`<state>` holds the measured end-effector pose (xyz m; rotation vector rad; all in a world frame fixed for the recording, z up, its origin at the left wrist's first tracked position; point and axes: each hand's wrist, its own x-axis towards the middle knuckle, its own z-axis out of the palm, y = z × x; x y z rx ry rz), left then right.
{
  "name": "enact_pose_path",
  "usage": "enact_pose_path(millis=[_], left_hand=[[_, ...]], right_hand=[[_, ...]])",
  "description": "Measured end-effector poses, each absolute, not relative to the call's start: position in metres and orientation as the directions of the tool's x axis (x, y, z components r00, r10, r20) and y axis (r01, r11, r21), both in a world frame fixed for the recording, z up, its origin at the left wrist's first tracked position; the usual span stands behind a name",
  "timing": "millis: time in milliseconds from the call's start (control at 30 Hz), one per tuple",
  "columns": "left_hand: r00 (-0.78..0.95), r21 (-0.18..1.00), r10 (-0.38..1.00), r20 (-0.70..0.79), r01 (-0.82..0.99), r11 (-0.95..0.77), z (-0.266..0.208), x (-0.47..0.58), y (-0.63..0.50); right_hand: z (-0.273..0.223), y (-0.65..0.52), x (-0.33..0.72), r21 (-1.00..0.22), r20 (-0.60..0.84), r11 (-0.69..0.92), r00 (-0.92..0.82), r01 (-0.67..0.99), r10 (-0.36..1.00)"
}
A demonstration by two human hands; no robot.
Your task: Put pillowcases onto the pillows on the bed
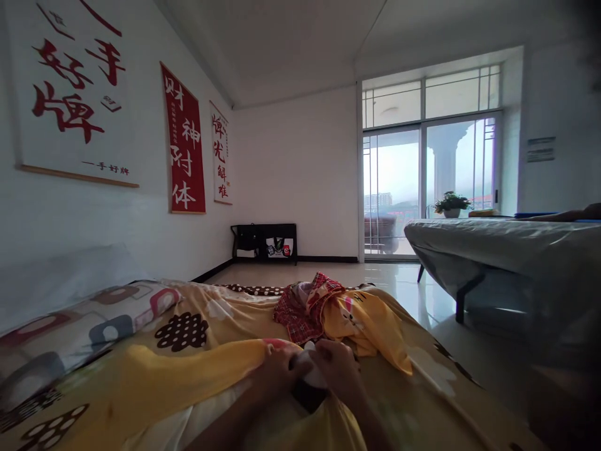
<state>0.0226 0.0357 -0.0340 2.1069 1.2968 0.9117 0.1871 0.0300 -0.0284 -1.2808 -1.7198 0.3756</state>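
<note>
The left hand [278, 369] clasps yellow cloth [201, 366], likely light, limp, best pinched along its edge; the right hand [339, 363] curls, grip unclear.

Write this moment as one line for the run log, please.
left hand: at yellow cloth | right hand: curled at small white piece, material unclear | beyond hands: crumpled red plaid cloth | surface: beige patterned bedding

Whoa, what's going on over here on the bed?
A person's left hand and right hand are close together at a small white thing, too unclear to name. Yellow cloth stretches over the bed beside the left hand. Just beyond the hands lie red plaid cloth and yellow fabric with a bunny-like face.
</note>
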Motion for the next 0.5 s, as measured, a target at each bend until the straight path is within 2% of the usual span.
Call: enact_pose_path(millis=[133,233,333,500], left_hand=[[0.227,0.631,0.926,0.303,0.680,-0.373,-0.030,0.035,0.026],[0.159,0.707,0.932,0.326,0.613,-0.352,-0.043,0.034,0.029],[0.090,0.776,0.945,0.315,0.549,-0.311,-0.055,0.029,0.033],[0.066,0.767,0.955,0.288,0.582,-0.271,-0.065,0.027,0.036]], right_hand=[[-0.030,0.044,0.202,-0.747,0.465,0.422,-0.051,0.514,0.884],[-0.031,0.042,0.216,-0.731,0.470,0.442,-0.086,0.520,0.879],[-0.027,0.028,0.227,-0.630,0.462,0.408,-0.104,0.661,0.881],[-0.016,0.001,0.218,-0.425,0.238,0.223,-0.130,0.877,0.963]])
